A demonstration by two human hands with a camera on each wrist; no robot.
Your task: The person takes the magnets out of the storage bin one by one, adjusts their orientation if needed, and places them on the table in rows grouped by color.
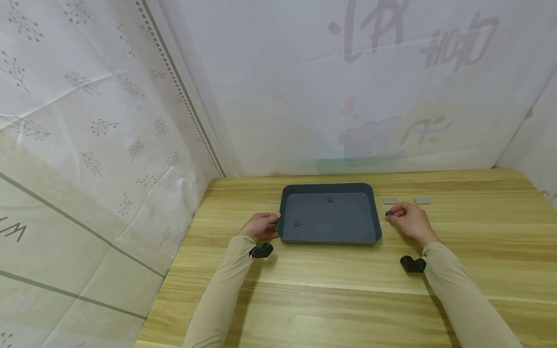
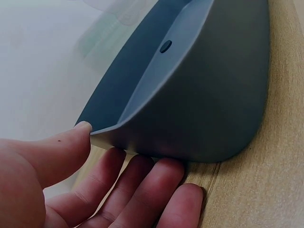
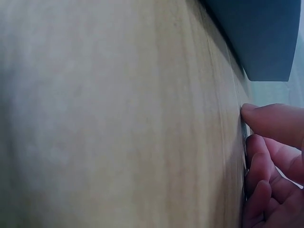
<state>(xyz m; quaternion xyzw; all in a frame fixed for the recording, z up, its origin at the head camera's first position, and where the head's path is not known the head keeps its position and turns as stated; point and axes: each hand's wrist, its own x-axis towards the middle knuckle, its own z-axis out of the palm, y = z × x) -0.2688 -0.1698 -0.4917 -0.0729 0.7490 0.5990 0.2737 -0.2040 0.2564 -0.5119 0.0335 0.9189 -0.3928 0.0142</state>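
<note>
A dark grey rectangular tray [image 1: 330, 237] lies on the wooden table. At its left end is my left hand [image 1: 263, 225], thumb on the rim and the other fingers against the outer wall; the left wrist view shows this grip on the tray's corner [image 2: 204, 114]. Inside the tray are two small dark round discs, one near the back [image 1: 329, 199] and one at the left [image 1: 297, 223]. To the right of the tray, my right hand [image 1: 410, 221] pinches another dark disc [image 1: 389, 213] low over the table. In the right wrist view the fingers hide that disc.
Two thin grey rectangular pieces lie behind my right hand, one on the left [image 1: 390, 201] and one on the right [image 1: 422, 201]. The wooden table [image 1: 330, 299] ends at a printed curtain [image 1: 270, 96] at the back. More patterned cloth [image 1: 100, 159] hangs along the left.
</note>
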